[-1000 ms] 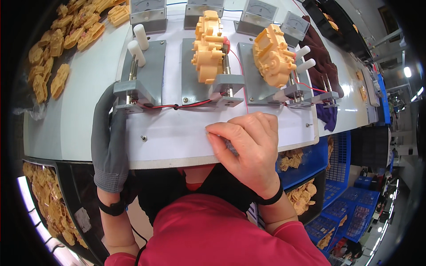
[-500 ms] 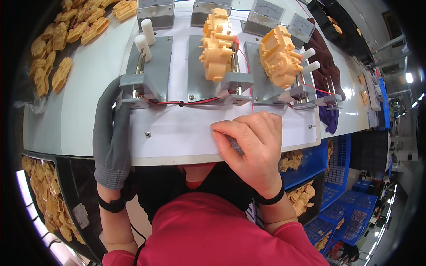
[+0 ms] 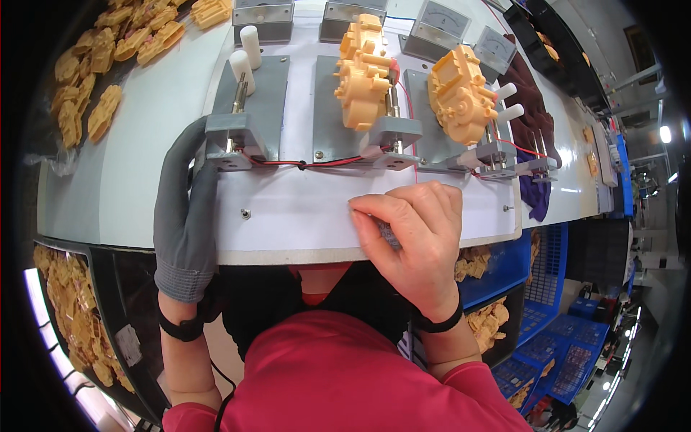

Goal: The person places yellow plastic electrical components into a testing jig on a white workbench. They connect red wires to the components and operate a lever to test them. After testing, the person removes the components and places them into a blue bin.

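Observation:
My left hand (image 3: 181, 223), in a grey glove, reaches to the leftmost test fixture. Its fingers and thumb close around the left end of the grey clamp block (image 3: 234, 129); the fingertips are partly hidden. This fixture bears two white pegs (image 3: 250, 47) and metal probes, with no housing on it. My bare right hand (image 3: 417, 237) hovers over the board's front part, thumb and index fingertip pinched together. A small grey speckled patch shows inside the curled fingers, too hidden to name. An orange-yellow plastic housing (image 3: 363, 79) stands on the middle fixture, another housing (image 3: 461, 97) on the right one.
Analog meters (image 3: 435, 27) line the back. Loose housings (image 3: 104, 50) are heaped at the far left. A toggle switch (image 3: 245, 214) sits on the white board (image 3: 302, 237). Red and black wires join the fixtures. A dark cloth (image 3: 529, 101) lies right; blue crates (image 3: 547, 288) stand below.
The whole view has shifted slightly, so the fixtures appear a little further right. Both hands keep nearly the same pose and place.

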`<state>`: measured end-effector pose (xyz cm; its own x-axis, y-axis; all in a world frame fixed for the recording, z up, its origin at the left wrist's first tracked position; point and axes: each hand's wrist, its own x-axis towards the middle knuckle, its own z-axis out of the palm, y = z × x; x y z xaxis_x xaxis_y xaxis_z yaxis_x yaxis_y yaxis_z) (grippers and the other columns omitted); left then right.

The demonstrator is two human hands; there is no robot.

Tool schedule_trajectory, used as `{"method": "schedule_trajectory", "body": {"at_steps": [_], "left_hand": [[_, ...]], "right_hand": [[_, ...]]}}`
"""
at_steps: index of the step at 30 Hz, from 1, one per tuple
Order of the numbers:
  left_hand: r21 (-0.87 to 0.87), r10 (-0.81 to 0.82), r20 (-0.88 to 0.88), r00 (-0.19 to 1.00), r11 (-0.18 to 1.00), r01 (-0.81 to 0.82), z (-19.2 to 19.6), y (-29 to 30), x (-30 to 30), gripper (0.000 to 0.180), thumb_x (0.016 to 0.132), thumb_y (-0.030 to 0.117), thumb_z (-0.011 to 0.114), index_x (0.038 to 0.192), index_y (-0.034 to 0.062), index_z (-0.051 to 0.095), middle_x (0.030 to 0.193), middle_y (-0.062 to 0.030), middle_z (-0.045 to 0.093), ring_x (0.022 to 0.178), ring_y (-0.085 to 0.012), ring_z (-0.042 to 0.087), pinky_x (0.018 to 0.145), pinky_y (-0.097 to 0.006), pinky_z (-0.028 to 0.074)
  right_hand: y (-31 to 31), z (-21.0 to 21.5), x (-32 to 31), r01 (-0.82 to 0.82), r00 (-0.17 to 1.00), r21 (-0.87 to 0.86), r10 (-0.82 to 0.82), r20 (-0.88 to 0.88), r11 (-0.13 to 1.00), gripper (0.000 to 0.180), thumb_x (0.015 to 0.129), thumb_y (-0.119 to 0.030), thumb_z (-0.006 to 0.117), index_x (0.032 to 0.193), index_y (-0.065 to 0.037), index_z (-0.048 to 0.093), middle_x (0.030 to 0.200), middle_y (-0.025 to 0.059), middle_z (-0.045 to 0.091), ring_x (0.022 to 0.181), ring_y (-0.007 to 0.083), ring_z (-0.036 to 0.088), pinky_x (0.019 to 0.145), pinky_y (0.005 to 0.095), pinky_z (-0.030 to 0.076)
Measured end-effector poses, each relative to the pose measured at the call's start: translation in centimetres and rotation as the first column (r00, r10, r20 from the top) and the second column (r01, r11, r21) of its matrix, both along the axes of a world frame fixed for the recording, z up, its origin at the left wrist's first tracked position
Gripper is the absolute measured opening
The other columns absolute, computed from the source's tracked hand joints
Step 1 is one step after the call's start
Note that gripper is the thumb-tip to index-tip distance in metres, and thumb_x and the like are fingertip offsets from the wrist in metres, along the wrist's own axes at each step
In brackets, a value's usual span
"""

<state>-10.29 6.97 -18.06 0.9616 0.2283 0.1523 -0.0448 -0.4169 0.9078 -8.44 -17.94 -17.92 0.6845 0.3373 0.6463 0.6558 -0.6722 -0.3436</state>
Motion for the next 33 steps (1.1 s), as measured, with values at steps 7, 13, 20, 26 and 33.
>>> {"method": "schedule_trajectory", "body": {"at_steps": [7,13,20,26,33], "left_hand": [[-0.013,-0.008,0.009,1.000,1.000,0.008,0.3,-0.2,-0.2,0.043,0.103,0.006,0.045,0.145,0.0001,0.046,0.140,-0.0155,0.055,0.127,-0.0217,0.053,0.109,-0.035,0.039],[-0.012,-0.007,0.025,1.000,1.000,0.007,0.1,0.0,0.1,0.042,0.102,0.006,0.047,0.143,-0.0009,0.048,0.140,-0.0155,0.055,0.132,-0.0231,0.050,0.114,-0.036,0.035],[0.044,-0.017,0.092,0.996,0.999,0.013,-0.2,0.4,0.0,0.040,0.100,0.008,0.051,0.139,0.0002,0.051,0.139,-0.0178,0.055,0.133,-0.0280,0.051,0.114,-0.037,0.036],[0.082,-0.006,0.161,0.987,0.997,-0.007,-0.8,0.4,0.1,0.040,0.099,0.009,0.052,0.139,0.0044,0.053,0.138,-0.0186,0.055,0.131,-0.0316,0.052,0.111,-0.037,0.040],[0.090,0.011,0.224,0.975,0.995,-0.032,-1.4,0.4,0.1,0.041,0.097,0.009,0.055,0.138,0.0062,0.054,0.136,-0.0181,0.056,0.127,-0.0342,0.054,0.108,-0.039,0.043]], "right_hand": [[0.0,-0.1,0.0,0.001,1.000,-0.021,-0.001,0.015,1.000,0.022,0.070,-0.006,0.082,0.087,-0.014,0.071,0.077,-0.0033,0.058,0.071,0.0176,0.056,0.072,0.0330,0.039],[0.2,0.3,-0.2,0.015,1.000,-0.038,-0.015,-0.007,0.999,0.022,0.070,-0.006,0.082,0.088,-0.015,0.071,0.077,-0.0033,0.058,0.071,0.0179,0.056,0.073,0.0331,0.039],[0.3,0.4,-0.4,0.019,0.999,-0.057,-0.021,-0.036,0.998,0.021,0.072,-0.007,0.082,0.089,-0.014,0.072,0.078,-0.0030,0.059,0.073,0.0180,0.056,0.074,0.0335,0.038],[0.2,0.2,-0.6,0.022,0.998,-0.072,-0.027,-0.063,0.997,0.021,0.073,-0.006,0.081,0.091,-0.013,0.073,0.080,-0.0020,0.060,0.074,0.0187,0.055,0.075,0.0338,0.038],[0.3,0.0,-0.7,0.023,0.997,-0.071,-0.028,-0.068,0.997,0.020,0.074,-0.005,0.081,0.091,-0.012,0.073,0.080,-0.0012,0.060,0.074,0.0182,0.054,0.074,0.0338,0.038]]}}
